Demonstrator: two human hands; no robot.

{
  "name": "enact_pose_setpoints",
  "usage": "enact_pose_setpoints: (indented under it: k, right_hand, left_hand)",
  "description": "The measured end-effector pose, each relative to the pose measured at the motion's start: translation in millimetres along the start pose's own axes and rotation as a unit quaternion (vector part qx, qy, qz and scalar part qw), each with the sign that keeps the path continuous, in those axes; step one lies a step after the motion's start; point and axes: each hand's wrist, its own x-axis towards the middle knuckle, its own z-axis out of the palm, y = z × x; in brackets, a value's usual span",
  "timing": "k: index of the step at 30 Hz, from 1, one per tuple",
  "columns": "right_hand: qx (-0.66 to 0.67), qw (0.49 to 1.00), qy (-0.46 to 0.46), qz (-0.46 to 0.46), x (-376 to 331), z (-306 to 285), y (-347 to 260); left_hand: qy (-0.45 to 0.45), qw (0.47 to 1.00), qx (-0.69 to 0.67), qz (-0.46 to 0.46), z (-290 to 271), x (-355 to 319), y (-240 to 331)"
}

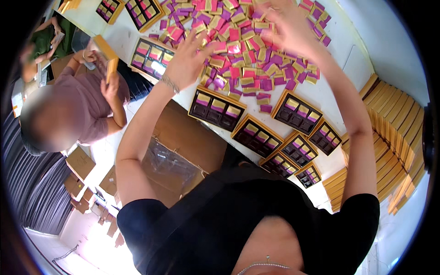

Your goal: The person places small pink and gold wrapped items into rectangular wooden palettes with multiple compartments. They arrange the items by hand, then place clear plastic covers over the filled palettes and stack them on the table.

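A wide heap of small gold-wrapped pieces point(247, 59) with pink or purple bands covers the white table. Over the heap's left edge reaches my left hand point(185, 64), its fingers spread and nothing visibly held. My right hand point(293, 30) is above the far right part of the heap, somewhat blurred, with fingers apart. Along the near edge stand gold-rimmed boxes with dark compartment trays. One such box point(213, 118) and another one point(295, 117) each have a filled row and bare compartments. A fuller box point(151, 57) lies left of my left hand.
More filled boxes point(142, 11) are at the far left. Stacked gold-edged boxes point(385, 133) rise at the right. Below the table edge is an open cardboard carton point(183, 137). At the left, a person in a mauve shirt point(87, 101) holds a gold-edged box point(107, 55); someone else is beyond.
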Motion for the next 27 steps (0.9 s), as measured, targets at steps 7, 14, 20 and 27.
enact_pose_setpoints:
  k: [7,14,20,27]
  right_hand:
    - [-0.187,0.959,-0.194,-0.090,-87.4,116.6,-76.0]
    - [-0.221,0.965,-0.121,-0.073,-37.6,91.8,-14.9]
    - [-0.054,0.997,0.038,0.038,8.8,70.2,10.1]
    - [-0.168,0.968,0.184,-0.027,53.6,113.2,29.3]
  left_hand:
    - [-0.168,0.974,0.140,0.056,37.9,2.9,27.4]
    - [-0.131,0.973,0.184,-0.051,41.1,75.6,6.0]
    - [0.073,0.992,0.028,-0.095,48.1,64.9,6.9]
    - [0.248,0.949,-0.040,-0.192,75.8,110.3,-11.3]
